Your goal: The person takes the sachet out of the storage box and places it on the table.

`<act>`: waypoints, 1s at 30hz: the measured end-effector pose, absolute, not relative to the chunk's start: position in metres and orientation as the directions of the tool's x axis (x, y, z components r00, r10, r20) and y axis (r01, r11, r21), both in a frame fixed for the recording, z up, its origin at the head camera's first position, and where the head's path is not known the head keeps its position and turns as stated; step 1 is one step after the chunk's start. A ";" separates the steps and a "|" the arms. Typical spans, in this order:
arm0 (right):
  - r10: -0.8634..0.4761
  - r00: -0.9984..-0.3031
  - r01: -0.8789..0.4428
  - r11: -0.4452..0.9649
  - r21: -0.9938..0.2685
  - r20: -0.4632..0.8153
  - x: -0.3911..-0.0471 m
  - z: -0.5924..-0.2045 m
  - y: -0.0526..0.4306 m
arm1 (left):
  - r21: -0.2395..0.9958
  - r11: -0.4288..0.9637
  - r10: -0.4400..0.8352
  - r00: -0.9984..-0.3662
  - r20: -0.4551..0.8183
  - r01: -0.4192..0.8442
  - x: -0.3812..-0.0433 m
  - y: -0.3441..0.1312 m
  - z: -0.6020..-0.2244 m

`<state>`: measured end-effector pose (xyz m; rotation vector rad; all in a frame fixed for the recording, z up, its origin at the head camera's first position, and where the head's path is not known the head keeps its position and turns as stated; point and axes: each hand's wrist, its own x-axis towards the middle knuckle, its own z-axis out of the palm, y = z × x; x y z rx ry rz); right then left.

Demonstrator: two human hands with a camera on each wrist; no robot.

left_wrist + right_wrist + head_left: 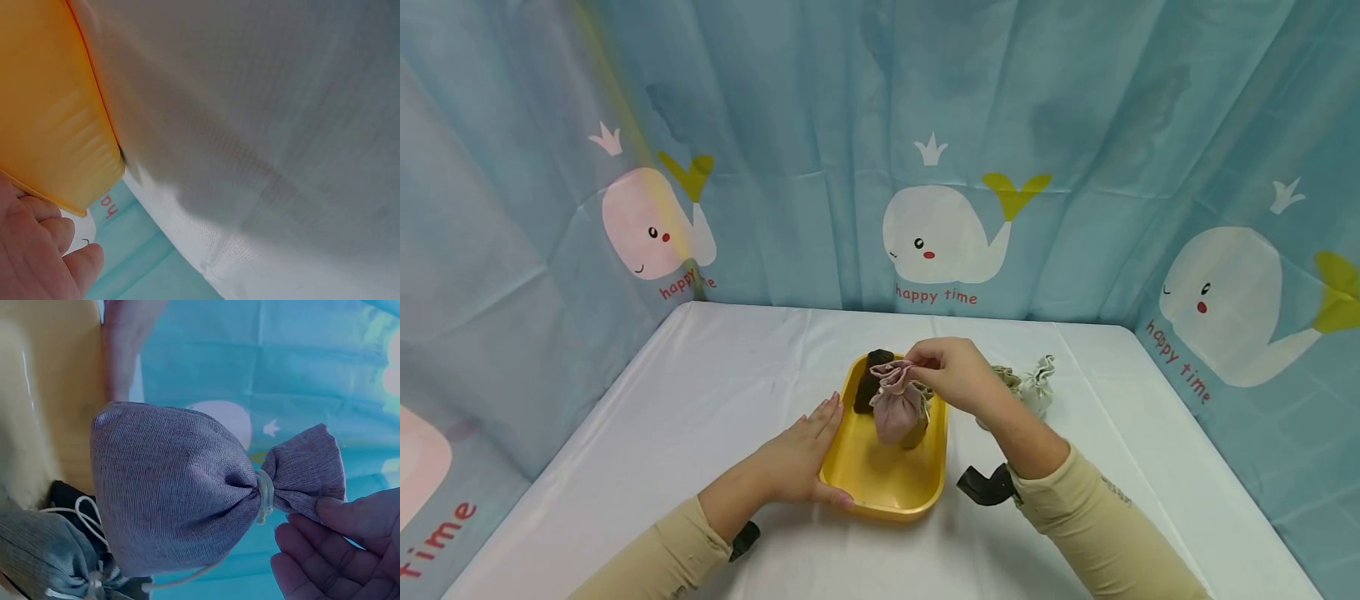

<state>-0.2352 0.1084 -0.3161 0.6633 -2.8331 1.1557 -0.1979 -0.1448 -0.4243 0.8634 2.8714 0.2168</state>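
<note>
While the thumb and fingertips of the right hand [957, 372] pinch the gathered, cord-tied neck of a mauve woven-cloth pouch [897, 417], I see that pouch neck-up over a yellow rectangular plastic tray [887, 483]; whether its base touches the floor I cannot tell. I judge the step in hand to be positioning it there, and the next move to call for a steady pinch, given how close the black pouch [867, 387] and olive-brown cloth pouch [917, 433] sit inside. From my end, the right hand reaches in from the right, fingers pointing leftward. The left hand [797, 457] lies straight-fingered along the tray's left wall, thumb at the near corner. Farther right, outside the tray, sits a pale patterned cloth pouch [1040, 387]
</note>
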 end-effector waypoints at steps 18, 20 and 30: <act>-0.274 -0.918 -0.396 0.594 -0.700 0.287 -0.233 -0.303 0.133 | 0.186 0.821 0.559 -0.826 -0.075 0.540 -0.196 -0.144 -0.422; -0.266 -0.918 -0.396 0.591 -0.702 0.293 -0.233 -0.303 0.136 | 0.181 0.822 0.559 -0.826 -0.076 0.540 -0.196 -0.144 -0.423; -0.213 -0.932 -0.361 0.578 -0.732 0.292 -0.235 -0.302 0.157 | 0.172 0.824 0.558 -0.826 -0.078 0.540 -0.197 -0.144 -0.426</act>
